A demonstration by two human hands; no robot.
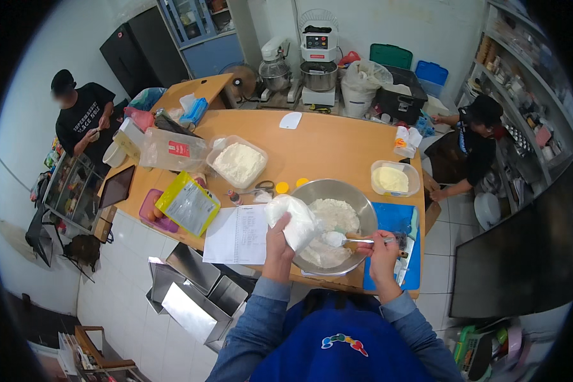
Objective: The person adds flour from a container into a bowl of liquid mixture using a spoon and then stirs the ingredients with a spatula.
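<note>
My left hand (277, 248) is closed around a clear plastic bag of white powder (294, 219), tilted beside and partly over the left rim of a large steel mixing bowl (365, 207). Flour (335, 215) lies heaped inside the bowl. From the right, my right hand (381, 256) grips the handle of a metal spoon (361, 241). White powder sits on the spoon's end, close to the bag's mouth and above the flour. A blue cutting board (391, 216) lies partly under my right hand, with utensils on it.
Left of the bowl are an open notebook (237, 234), a yellow pouch (189, 202), a flour tub (239, 163) and scissors (264, 186). A tub of pale yellow fat (393, 180) stands right. Metal tins (197, 286) sit below the table's front edge. Two people (83, 114) are nearby, left and right.
</note>
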